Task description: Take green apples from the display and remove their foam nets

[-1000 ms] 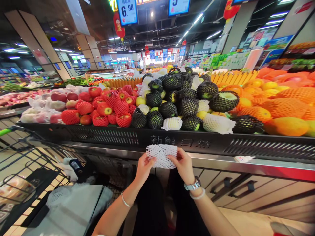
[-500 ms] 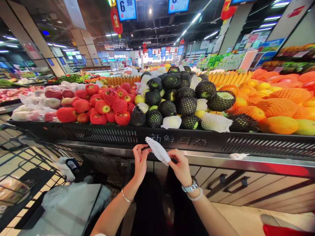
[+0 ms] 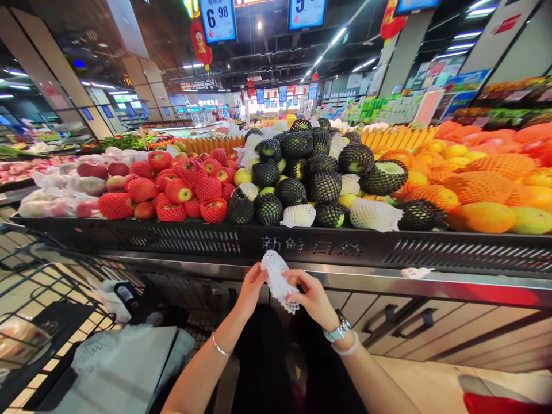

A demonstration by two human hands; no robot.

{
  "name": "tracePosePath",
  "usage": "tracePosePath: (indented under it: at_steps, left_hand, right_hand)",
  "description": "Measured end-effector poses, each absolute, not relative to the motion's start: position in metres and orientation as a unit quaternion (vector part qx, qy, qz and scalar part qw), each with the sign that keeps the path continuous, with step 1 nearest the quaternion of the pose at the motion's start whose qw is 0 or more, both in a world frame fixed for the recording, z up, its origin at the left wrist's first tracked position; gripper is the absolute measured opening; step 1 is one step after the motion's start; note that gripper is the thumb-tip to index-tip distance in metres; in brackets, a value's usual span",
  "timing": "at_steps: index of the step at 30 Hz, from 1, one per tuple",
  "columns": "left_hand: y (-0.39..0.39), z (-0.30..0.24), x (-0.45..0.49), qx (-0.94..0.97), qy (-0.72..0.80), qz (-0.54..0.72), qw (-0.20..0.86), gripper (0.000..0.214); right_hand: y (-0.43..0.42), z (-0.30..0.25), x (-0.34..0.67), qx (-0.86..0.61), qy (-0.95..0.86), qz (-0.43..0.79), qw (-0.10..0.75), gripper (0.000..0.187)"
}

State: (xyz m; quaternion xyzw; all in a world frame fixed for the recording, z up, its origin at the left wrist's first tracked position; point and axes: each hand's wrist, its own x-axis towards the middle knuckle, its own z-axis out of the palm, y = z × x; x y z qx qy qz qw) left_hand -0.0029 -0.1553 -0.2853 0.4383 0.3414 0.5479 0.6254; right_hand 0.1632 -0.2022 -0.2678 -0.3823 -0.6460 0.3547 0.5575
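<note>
While we have both forearms in view, we log one white foam net (image 3: 275, 271) as the thing in hand, low in the centre, on the near side of the black display tray (image 3: 172, 234). We mark the left hand (image 3: 251, 284) as gripping the net's left edge with its fingertips. We mark the right hand (image 3: 311, 294) as pinching its right side, thumb below and bent fingers above. The net slants, upper end to the left, lower end hanging by the right thumb; its mesh looks bunched.

On the right wrist we note a silver watch (image 3: 338, 328) and a pale bracelet (image 3: 346, 344); on the left, a thin bangle (image 3: 219, 345). Behind the net we see red-netted apples (image 3: 213, 210), black-netted fruit (image 3: 326, 185) and orange-netted fruit (image 3: 478, 194) in the tray. A small white tag (image 3: 416, 272) lies on the metal ledge (image 3: 353, 279), right of the hands. At left we have a wire cart (image 3: 43, 282); overhead, a price screen (image 3: 218, 22) reading 6.98.
</note>
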Motion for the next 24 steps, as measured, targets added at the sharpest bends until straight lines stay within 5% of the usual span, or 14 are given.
tracePosePath:
  at_steps: [10,15,24]
  left_hand:
    - [-0.154,-0.284,-0.007,0.479,0.302,0.564,0.601,0.045]
    - [-0.148,-0.291,-0.003,0.559,0.325,0.38,0.661,0.057]
    - [-0.148,-0.284,-0.017,0.634,0.374,0.476,0.482,0.031]
  right_hand:
    - [-0.195,-0.269,0.187,-0.546,-0.59,0.022,0.594,0.011]
    - [-0.187,-0.269,0.192,-0.586,-0.548,0.01,0.597,0.015]
    - [-0.181,-0.26,0.188,-0.575,-0.567,0.106,0.581,0.015]
